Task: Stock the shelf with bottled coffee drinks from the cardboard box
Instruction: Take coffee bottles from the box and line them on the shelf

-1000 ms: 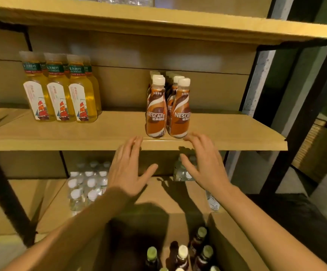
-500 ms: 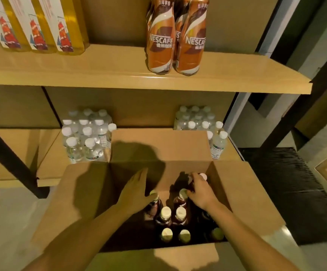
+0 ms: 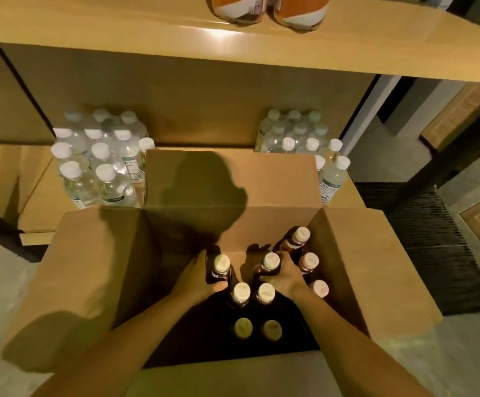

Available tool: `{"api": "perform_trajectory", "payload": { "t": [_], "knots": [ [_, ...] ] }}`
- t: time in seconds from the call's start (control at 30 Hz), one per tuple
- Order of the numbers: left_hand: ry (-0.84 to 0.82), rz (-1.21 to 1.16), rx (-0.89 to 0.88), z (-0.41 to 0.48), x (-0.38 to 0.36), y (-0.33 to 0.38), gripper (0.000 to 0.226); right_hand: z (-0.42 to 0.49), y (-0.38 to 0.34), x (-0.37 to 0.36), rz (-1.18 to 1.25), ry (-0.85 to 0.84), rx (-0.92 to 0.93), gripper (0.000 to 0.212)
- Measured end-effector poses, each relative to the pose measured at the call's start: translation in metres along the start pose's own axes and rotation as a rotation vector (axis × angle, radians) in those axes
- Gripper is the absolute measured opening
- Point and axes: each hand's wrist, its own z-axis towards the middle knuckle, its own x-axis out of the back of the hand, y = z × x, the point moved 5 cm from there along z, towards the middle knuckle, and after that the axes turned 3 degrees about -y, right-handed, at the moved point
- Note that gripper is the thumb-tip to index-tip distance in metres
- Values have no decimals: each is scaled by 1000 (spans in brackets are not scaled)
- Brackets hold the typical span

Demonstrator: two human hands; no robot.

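Note:
An open cardboard box stands on the floor below me with several brown coffee bottles upright inside. My left hand is wrapped around one white-capped coffee bottle at the left of the group. My right hand grips another coffee bottle near the middle. More capped bottles stand to the right and in front. On the wooden shelf above, the bottoms of two shelved coffee bottles show at the top edge.
Packs of clear water bottles sit on the low shelf behind the box, a left water pack and a right water pack. Black shelf posts stand at left and right. A dark mat lies on the floor at the right.
My hands dropped from the shelf edge into the box and closed on two bottles. The view tilted down and moved closer to the box.

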Motion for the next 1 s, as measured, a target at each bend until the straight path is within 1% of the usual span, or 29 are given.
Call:
{"api": "perform_trajectory", "payload": {
  "t": [0.17, 0.23, 0.33, 0.4, 0.43, 0.6, 0.7, 0.87, 0.97, 1.0],
  "knots": [
    [18, -233, -24, 10, -13, -10, 94, 10, 13, -11, 151, -50, 8, 73],
    [36, -313, -39, 13, -16, -10, 86, 14, 14, -11, 151, -31, 34, 66],
    [56, -387, -57, 15, -21, -7, 66, 22, 13, -11, 103, -6, 101, 46],
    [59, -378, -87, 16, -23, -4, 59, 25, 14, -12, 97, -7, 136, 38],
    [57, -373, -107, 17, -24, -3, 57, 26, 14, -13, 110, -6, 142, 37],
    [27, -396, -125, 18, -25, -2, 54, 29, 15, -14, 119, 3, 156, 40],
    [9, -430, -138, 17, -22, 3, 43, 28, 14, -11, 111, -8, 151, 40],
    [27, -359, -163, 5, -2, 11, 48, 14, -6, 11, 150, 26, 191, 43],
    [84, -261, -204, -10, 26, 25, 55, -1, -28, 31, 191, 46, 244, 46],
    [107, -242, -219, -17, 37, 31, 55, -5, -35, 39, 189, 60, 257, 50]
  ]
}}
